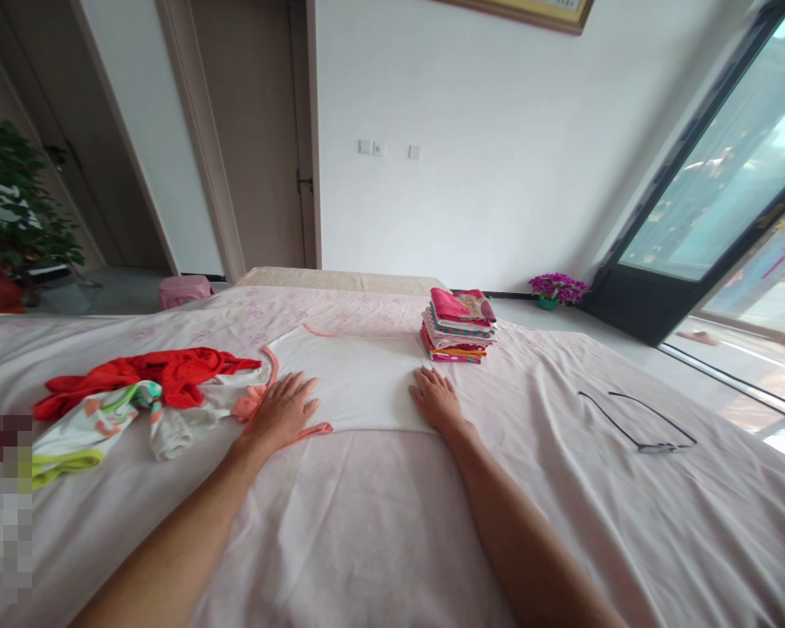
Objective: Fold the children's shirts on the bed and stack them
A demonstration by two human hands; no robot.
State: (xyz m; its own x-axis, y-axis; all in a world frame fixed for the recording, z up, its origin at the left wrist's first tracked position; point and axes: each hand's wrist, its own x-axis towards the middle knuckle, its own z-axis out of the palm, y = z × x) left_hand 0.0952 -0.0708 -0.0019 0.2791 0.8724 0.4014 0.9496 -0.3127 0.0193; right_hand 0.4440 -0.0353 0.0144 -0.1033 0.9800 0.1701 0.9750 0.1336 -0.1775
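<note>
A white sleeveless top (359, 379) with coral trim lies spread flat on the pale pink sheet (366, 532). My left hand (283, 406) rests on its coral-edged left end, palm down with the fingers stretched out. On the right end, near the hem, my right hand (435, 399) lies flat with its fingers extended. Just beyond the right hand stands a stack of folded clothes (459, 327), a pink piece uppermost. To the left of the left hand are a crumpled red garment (150, 375) and a white patterned garment (98, 423) with a lime-green edge.
Black-framed glasses (654, 447) lie on the sheet at the right. Beyond the covered surface are a pink stool (184, 290), a potted plant (19, 192), and purple flowers (558, 288) in a green pot. A glass door (706, 201) stands at the right.
</note>
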